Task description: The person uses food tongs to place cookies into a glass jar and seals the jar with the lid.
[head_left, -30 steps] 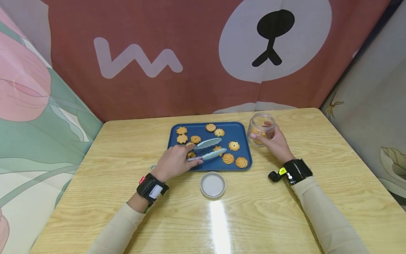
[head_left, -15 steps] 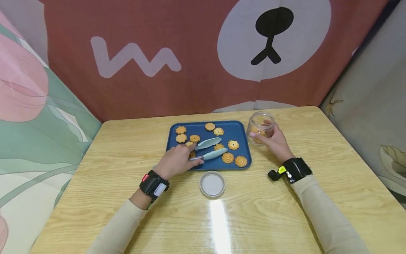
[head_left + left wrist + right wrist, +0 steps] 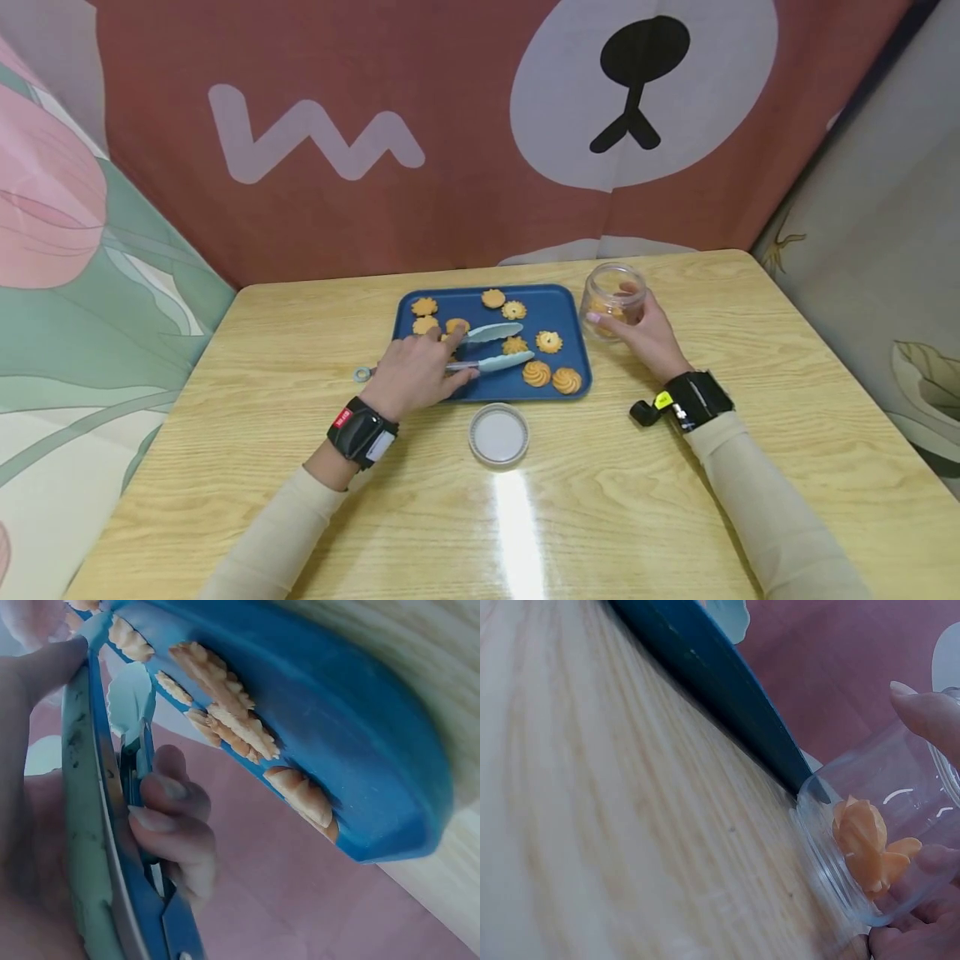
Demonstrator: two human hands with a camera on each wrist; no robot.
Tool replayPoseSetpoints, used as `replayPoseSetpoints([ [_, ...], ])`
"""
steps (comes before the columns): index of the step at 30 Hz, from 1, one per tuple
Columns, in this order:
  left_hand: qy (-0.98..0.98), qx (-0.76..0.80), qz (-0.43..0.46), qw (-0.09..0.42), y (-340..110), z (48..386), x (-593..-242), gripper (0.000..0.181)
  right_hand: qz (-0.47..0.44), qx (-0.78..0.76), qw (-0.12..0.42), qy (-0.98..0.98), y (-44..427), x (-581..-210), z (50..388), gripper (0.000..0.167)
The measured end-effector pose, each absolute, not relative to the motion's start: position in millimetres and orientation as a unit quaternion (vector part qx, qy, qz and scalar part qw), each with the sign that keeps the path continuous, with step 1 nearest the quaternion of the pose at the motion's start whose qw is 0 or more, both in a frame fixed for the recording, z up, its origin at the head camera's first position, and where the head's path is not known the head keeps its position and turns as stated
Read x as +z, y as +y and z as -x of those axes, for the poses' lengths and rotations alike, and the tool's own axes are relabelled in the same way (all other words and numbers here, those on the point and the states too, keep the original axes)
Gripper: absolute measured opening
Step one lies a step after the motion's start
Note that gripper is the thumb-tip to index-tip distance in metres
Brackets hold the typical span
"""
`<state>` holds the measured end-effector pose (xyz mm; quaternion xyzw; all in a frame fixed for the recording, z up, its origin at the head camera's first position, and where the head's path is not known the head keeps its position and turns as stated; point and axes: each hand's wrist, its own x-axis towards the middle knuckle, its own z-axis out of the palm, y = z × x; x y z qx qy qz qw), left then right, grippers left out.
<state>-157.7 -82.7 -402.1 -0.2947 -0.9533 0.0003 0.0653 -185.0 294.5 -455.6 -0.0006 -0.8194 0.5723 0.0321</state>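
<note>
Over the left part of the blue tray [image 3: 564, 317], my left hand [image 3: 412, 375] grips light-blue tongs [image 3: 504, 362], whose two tips stand apart and point right over the cookies. In the left wrist view the thumb and curled fingers of the hand [image 3: 176, 817] lie on opposite arms of the tongs [image 3: 86, 810]. A clear jar [image 3: 613, 292] with cookies inside stands at the tray's right edge, and my right hand [image 3: 656, 342] holds it round its right side. The right wrist view shows orange-brown cookies [image 3: 864, 836] at the bottom of the jar [image 3: 870, 765].
Several cookies lie spread on the tray, two swirled ones [image 3: 566, 381] at its front right corner. A round lid [image 3: 498, 435] lies on the wooden table [image 3: 600, 500] in front of the tray. Behind the table hangs a red-brown cloth [image 3: 450, 225].
The fingers of my left hand have shifted on the tongs, and the ring end of the tongs now shows to the left of the hand. My right hand still holds the jar in place.
</note>
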Motion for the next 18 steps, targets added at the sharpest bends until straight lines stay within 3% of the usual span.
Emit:
replayPoseSetpoints([
  [5, -0.953, 0.003, 0.297, 0.066, -84, 159, -401, 0.073, -0.001, 0.569, 0.034, -0.822, 293, -456, 185, 0.097],
  [15, -0.956, -0.035, 0.290, 0.004, -82, 161, -409, 0.070, -0.003, 0.568, 0.031, -0.822, 295, -460, 186, 0.097],
  [18, -0.953, -0.029, 0.301, 0.012, -80, 160, -412, 0.067, -0.001, 0.572, 0.031, -0.820, 297, -461, 187, 0.097],
])
